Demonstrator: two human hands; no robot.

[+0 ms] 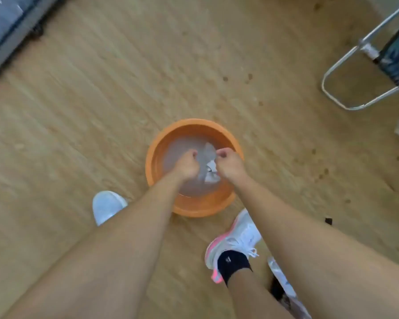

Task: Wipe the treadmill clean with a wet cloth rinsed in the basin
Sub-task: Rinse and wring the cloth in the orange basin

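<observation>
the cloth (pixel 209 162) hangs between both fists over the basin (pixel 226 199); left hand (pixel 187 164) and right hand (pixel 230 165) each grip one side, equally near.

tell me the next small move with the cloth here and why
Probably twist the cloth between both fists to wring it out: the left hand and right hand each grip it over the water in the orange basin, so it is likely soaked.

We see through a single head-worn camera, wide-angle, looking steeply down at the floor (pixel 101 111). The basin (pixel 194 125) sits mid-frame, at arm's length below us.
</observation>
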